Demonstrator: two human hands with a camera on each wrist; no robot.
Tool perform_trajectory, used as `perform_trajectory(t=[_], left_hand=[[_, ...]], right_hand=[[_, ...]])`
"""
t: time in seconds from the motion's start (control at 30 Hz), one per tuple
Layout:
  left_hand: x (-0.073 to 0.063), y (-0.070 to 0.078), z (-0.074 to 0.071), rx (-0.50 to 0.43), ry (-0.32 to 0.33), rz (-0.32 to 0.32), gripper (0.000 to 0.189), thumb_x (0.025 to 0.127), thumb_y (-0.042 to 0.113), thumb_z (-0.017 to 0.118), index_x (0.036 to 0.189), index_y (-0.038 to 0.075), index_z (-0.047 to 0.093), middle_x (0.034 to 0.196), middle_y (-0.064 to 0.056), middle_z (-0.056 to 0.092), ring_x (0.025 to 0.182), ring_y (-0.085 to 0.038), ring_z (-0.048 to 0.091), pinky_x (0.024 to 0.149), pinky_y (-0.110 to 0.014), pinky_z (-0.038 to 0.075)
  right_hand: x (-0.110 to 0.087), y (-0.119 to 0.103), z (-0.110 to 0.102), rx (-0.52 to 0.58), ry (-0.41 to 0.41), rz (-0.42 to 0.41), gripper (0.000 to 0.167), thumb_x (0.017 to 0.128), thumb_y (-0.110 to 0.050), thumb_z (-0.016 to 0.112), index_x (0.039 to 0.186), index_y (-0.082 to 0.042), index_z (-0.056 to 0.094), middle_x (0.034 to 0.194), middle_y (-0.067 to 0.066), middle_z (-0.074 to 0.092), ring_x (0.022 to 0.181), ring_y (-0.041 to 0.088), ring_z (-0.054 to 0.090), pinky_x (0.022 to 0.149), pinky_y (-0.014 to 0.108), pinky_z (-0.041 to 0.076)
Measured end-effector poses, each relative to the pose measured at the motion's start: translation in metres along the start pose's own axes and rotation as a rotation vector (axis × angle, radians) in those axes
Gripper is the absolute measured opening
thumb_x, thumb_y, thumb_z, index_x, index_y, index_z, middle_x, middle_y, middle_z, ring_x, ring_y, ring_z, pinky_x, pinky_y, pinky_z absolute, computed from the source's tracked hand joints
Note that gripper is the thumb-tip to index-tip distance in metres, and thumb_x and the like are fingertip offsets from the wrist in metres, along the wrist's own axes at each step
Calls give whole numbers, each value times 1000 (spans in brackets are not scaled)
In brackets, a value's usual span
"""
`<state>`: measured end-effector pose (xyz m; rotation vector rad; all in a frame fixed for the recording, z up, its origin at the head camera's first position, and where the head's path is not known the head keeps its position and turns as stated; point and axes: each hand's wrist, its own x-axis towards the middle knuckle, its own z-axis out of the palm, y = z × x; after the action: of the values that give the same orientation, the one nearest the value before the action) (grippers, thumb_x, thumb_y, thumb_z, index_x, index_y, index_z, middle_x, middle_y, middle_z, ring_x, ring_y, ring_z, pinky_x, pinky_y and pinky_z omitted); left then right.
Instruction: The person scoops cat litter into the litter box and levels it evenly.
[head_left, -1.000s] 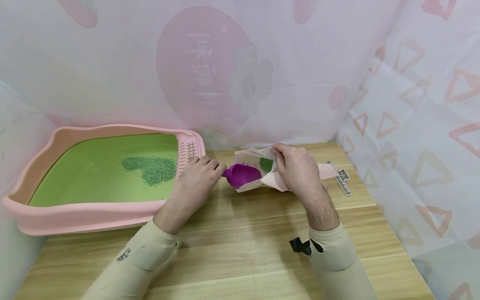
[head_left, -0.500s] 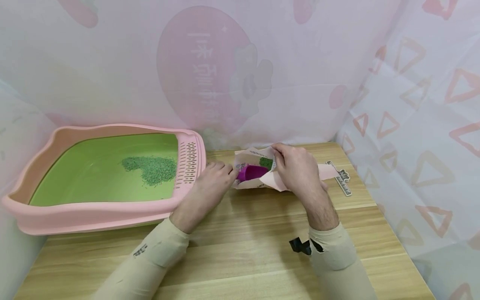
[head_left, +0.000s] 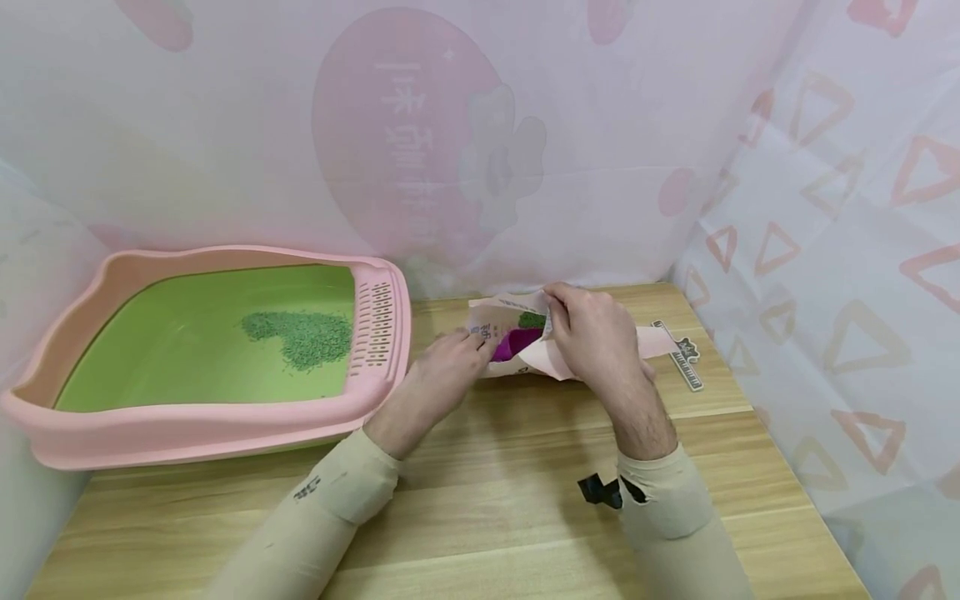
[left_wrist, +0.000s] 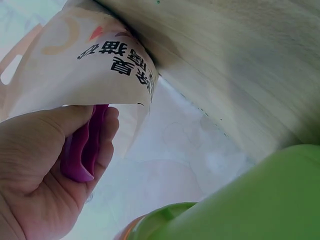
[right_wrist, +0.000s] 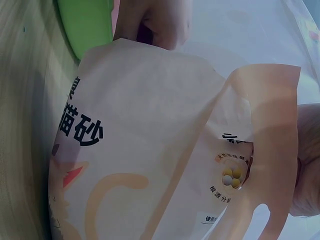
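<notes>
My left hand grips the handle of a purple scoop, whose bowl lies inside the mouth of a paper cat litter bag. In the left wrist view, thumb and fingers wrap the scoop's wavy handle right at the bag's edge. Green litter pellets show deeper in the bag, which lies on its side with its mouth facing left. My right hand pinches the bag's upper edge and holds the mouth open. The right wrist view shows the bag's printed side, with its contents hidden.
A litter box with a pink rim and green base stands at left; a patch of green pellets lies in it. A flat cat-shaped piece lies right of the bag. Something black sits beside the right sleeve. Fabric walls enclose the table.
My left hand has moved right, pushing the purple scoop from the bag's mouth deeper inside, so less of its bowl shows. The right hand and the bag have barely moved.
</notes>
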<state>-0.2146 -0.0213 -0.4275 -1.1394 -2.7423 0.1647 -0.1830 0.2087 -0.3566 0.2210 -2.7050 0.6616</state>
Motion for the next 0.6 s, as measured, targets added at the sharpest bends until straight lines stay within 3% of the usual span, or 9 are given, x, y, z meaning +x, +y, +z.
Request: perform_trajectory(t=[0.2,0.33,0.47,0.6], left_hand=[[12,-9,3,-136,-38,-5,42,109,-5,74,151,4,74,138,-18,84,120,-38,83,103,-51,72],[16,-14,5,-230,-36,-7,19,115,3,69,131,5,79,126,-17,87,111,-38,85,94,-52,73],[22,-17,5,-368,-66,-31,10,120,12,67,120,9,76,118,-13,86,108,-33,84,92,-51,71],[28,-16,6,-444,-99,-38,12,120,15,67,117,10,77,116,-9,84,103,-23,77,94,-46,68]], right_hand=[[1,-1,0,2,-3,-7,27,119,-15,66,136,-5,84,130,19,88,113,44,88,89,64,71],[0,-1,1,4,-5,-13,26,119,-15,66,135,-6,85,129,18,89,113,44,88,89,64,70],[0,-2,2,4,5,-21,26,119,-15,66,133,-5,85,128,18,89,111,45,88,88,64,70],[0,-2,3,0,15,-29,25,119,-15,67,132,-5,85,128,18,89,111,45,88,89,65,70]])
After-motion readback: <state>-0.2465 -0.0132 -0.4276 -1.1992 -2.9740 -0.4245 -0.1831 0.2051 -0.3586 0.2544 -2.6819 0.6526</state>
